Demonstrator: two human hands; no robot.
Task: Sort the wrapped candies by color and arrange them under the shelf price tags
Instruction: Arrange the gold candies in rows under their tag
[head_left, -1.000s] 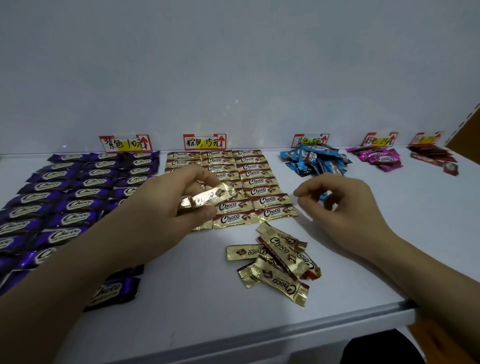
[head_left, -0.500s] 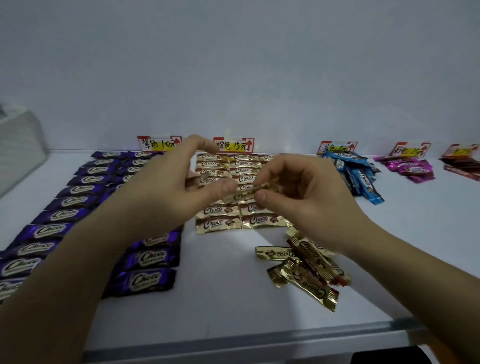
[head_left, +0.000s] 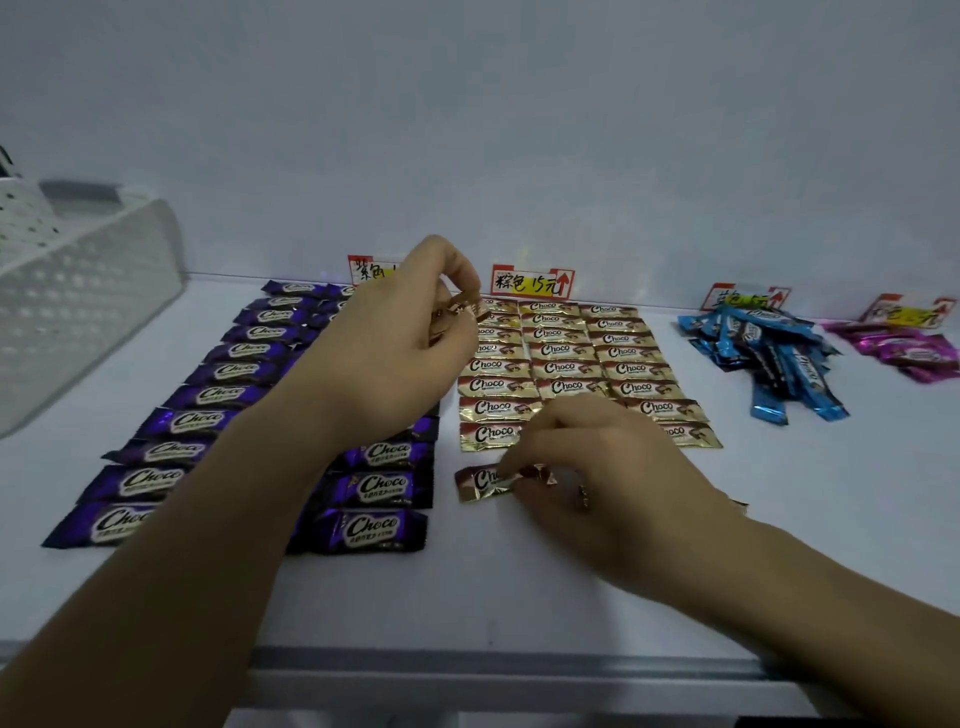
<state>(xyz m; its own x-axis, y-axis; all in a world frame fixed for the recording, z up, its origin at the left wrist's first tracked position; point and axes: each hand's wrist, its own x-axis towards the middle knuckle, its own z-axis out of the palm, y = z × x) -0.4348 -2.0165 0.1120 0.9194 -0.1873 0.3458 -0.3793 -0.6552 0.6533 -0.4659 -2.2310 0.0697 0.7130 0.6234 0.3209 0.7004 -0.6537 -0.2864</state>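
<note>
Gold foil candy (head_left: 480, 482) in right grip (head_left: 597, 467)

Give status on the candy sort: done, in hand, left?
Done: purple rows and gold grid lie lined up below their tags. In hand: right hand pinches a front gold candy at the grid's near edge; left hand pinches a raised gold candy. Left: blue heap and pink heap, unarranged.

White shelf (head_left: 519, 597) w/ candy rows (head_left: 558, 369), basket (head_left: 78, 312).
</note>
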